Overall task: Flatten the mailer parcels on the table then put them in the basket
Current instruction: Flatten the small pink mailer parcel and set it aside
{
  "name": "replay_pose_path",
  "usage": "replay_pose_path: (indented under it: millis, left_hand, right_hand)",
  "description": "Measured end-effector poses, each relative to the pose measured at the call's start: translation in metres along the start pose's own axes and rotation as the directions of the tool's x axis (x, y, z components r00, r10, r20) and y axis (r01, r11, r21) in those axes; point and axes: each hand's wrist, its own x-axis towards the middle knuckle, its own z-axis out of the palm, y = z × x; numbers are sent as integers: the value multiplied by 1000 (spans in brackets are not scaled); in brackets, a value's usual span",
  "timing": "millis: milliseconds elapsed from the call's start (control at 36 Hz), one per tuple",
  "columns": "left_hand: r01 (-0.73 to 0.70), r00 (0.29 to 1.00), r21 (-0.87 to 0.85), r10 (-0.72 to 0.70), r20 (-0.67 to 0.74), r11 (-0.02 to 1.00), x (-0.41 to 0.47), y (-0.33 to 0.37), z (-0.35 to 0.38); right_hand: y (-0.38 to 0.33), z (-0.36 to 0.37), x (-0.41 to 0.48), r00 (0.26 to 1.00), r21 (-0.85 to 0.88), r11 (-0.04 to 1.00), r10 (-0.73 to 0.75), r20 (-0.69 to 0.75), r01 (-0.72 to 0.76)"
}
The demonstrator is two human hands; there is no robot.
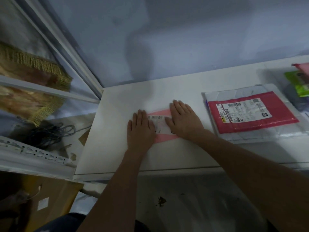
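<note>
One white worktop (117,139) carries a flat red plastic mailer (284,113), well right of the fingers. Beneath the fingers lies a small pink mailer parcel (161,113); left hand (140,128) and right hand (184,119) press it, fingers straight and flat.

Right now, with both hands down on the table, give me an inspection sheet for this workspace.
Surface: white table against a pale wall.
Job's things: pink mailer flat under both hands; red mailer atop a pale stack at right; basket not seen.
Clutter: green packet at far right.
Grippers: left hand and right hand, fingers straight, pressing the pink mailer.
Cables: dark tangle left of the table, lower down.
Surroundings: fringed fabric at left; cardboard box lower left.
</note>
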Motion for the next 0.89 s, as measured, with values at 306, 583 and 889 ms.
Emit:
replay_pose_path:
  millis: [306, 583, 889]
  left_hand:
    - [353, 910, -388, -409, -70, 851, -6, -12, -64]
    - [556, 814, -792, -358, 457, 253, -14, -11, -80]
    - [598, 765, -801, -325, 555, 40, -18, -13, -75]
  right_hand:
    - [1, -30, -4, 977, 341, 922, 210, -48, -181]
    - [1, -65, -11, 863, 534, 680, 434, 259, -503]
    - [12, -62, -19, 797, 714, 378, 417, 437, -589]
